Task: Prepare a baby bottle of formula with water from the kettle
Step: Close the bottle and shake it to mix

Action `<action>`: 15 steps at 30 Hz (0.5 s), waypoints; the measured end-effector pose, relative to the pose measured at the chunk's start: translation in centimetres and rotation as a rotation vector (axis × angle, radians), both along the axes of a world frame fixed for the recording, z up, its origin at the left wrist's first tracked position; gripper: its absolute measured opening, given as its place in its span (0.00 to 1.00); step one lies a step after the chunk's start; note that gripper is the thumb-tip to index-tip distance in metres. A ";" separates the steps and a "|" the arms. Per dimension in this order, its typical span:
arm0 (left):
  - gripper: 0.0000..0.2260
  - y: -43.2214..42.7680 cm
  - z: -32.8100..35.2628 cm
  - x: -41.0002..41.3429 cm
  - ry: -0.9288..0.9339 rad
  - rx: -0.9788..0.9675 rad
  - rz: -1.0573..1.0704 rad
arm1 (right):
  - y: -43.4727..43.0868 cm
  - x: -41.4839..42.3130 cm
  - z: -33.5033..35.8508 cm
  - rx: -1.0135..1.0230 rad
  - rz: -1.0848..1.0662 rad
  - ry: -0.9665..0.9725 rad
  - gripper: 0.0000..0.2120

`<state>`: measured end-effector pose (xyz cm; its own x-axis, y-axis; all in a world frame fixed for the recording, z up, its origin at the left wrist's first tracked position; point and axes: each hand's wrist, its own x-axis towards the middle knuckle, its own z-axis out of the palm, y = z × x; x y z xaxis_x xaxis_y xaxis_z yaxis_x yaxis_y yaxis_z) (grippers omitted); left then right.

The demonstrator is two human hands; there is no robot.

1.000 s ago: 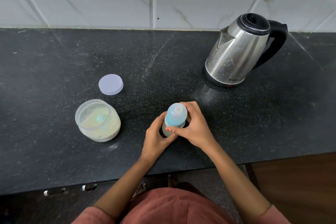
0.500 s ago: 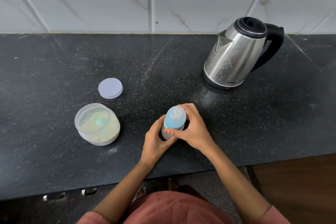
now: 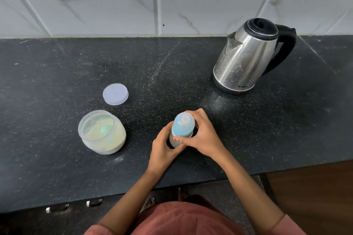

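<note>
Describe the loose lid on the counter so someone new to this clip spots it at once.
On the black speckled countertop, look left of the steel kettle to the open jar of formula powder. Just behind the jar, toward the wall and not touching it, lies the lid. It is the only flat, pale lilac disc; everything else nearby stands tall.

Black counter: kettle, open powder jar, loose lid, baby bottle.

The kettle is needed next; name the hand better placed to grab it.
Right. The kettle stands right of the baby bottle, handle turned rightward, on the side of the right hand. The left hand grips the bottle's lower body and could likely steady it.
</note>
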<state>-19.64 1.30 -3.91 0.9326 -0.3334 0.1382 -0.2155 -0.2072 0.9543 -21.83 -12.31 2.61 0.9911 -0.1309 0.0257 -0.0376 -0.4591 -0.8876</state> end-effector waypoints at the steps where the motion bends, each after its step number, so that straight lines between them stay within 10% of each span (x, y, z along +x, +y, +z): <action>1: 0.31 0.0 0.0 0.0 -0.008 0.006 0.005 | 0.2 0.0 -0.1 -0.006 -0.016 0.000 0.29; 15: 0.30 0.0 -0.2 0.0 -0.019 -0.007 0.002 | -1.0 -0.1 -0.3 0.196 0.044 0.083 0.27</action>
